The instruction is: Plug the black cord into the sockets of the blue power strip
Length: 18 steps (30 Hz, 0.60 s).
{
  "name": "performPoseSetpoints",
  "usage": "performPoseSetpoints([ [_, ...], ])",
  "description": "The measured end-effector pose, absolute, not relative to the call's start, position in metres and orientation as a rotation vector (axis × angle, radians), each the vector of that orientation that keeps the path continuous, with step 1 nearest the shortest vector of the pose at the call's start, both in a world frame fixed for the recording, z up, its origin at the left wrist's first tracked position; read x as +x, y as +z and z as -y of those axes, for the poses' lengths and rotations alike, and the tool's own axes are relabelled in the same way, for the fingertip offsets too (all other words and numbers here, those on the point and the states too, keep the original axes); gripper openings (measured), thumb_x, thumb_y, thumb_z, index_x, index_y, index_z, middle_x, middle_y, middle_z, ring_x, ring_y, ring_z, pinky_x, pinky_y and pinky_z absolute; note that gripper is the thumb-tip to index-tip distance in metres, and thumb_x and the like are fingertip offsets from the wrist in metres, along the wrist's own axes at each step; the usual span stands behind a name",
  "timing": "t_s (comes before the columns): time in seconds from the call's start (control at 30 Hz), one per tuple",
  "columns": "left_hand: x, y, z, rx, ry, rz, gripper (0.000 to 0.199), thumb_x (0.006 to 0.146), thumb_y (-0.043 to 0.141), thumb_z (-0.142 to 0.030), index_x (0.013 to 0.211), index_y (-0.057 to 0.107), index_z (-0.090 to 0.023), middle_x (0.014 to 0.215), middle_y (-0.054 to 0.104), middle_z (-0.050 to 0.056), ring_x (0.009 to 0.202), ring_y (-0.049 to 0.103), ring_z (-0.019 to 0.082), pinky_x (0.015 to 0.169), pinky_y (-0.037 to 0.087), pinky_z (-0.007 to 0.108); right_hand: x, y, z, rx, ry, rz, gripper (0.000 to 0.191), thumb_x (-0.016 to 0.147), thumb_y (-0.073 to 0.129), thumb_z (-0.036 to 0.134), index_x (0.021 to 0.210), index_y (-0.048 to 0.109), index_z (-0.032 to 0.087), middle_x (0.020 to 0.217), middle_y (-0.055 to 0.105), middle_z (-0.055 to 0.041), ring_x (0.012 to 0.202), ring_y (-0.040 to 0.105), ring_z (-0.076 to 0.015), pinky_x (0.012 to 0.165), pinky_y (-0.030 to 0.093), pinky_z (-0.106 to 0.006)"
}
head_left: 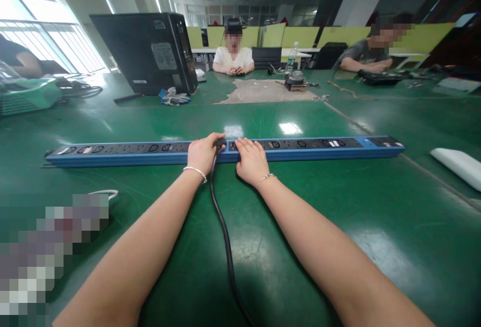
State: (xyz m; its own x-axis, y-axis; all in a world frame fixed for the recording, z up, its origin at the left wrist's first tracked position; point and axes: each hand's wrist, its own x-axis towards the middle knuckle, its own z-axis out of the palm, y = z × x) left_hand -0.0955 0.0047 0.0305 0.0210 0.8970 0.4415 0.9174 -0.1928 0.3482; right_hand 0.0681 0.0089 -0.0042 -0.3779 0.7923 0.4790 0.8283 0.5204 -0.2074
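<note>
A long blue power strip (319,153) with a black socket face lies crosswise on the green table. At its middle, my left hand (201,155) is closed around a black plug (220,142), which is at the strip's socket face; how far it sits in a socket is hidden by my fingers. From the plug a thick black cable (221,216) runs down toward me. Just right of the plug, my right hand (251,159) lies on top of the strip with its fingers stretched out, covering some sockets.
A black computer tower (146,53) stands at the back left, with gloves (174,97) before it. A green basket (28,97) is at far left, a white object (456,166) at right. One person (233,58) sits opposite, another (366,56) at back right.
</note>
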Motion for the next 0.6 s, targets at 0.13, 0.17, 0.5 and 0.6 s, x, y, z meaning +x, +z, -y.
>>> performPoseSetpoints([
  [0.13,-0.094,0.033,-0.002,-2.212,-0.847,1.989,0.031,0.084,0.055,-0.035,0.114,0.061,-0.030,0.102,0.072,0.004,0.099,0.064,0.022,0.092,0.042,0.039,0.068,-0.004,-0.009,-1.309,-0.063,2.227,0.059,0.075,0.045,0.013,0.134,0.047,0.009,0.142,0.045,-0.0093,0.133,0.035,-0.0211,0.113,0.017,-0.040],
  [0.17,-0.093,0.033,-0.001,-2.206,-0.836,1.992,0.031,0.084,0.055,-0.035,0.114,0.061,-0.031,0.102,0.072,0.004,0.100,0.064,0.022,0.093,0.041,0.039,0.068,-0.004,-0.009,-1.304,-0.053,2.223,0.058,0.075,0.045,0.013,0.133,0.047,0.009,0.141,0.045,-0.0095,0.133,0.035,-0.0210,0.113,0.017,-0.040],
  [0.5,-0.101,0.015,0.001,-2.235,-0.850,1.876,0.037,0.088,0.048,-0.032,0.124,0.054,-0.029,0.115,0.068,0.003,0.107,0.061,0.018,0.102,0.034,0.037,0.052,0.011,-0.012,-1.104,0.075,2.176,0.058,0.081,0.044,0.018,0.138,0.040,0.010,0.142,0.044,-0.0108,0.131,0.039,-0.0158,0.110,0.030,-0.031],
  [0.6,-0.104,0.011,0.001,-2.275,-0.793,1.846,0.044,0.085,0.045,-0.022,0.129,0.049,-0.021,0.115,0.067,0.007,0.110,0.060,0.019,0.103,0.034,0.037,0.034,0.014,-0.012,-1.061,0.087,2.205,0.058,0.084,0.048,0.026,0.140,0.038,0.012,0.141,0.045,-0.0114,0.130,0.041,-0.0183,0.108,0.033,-0.032],
])
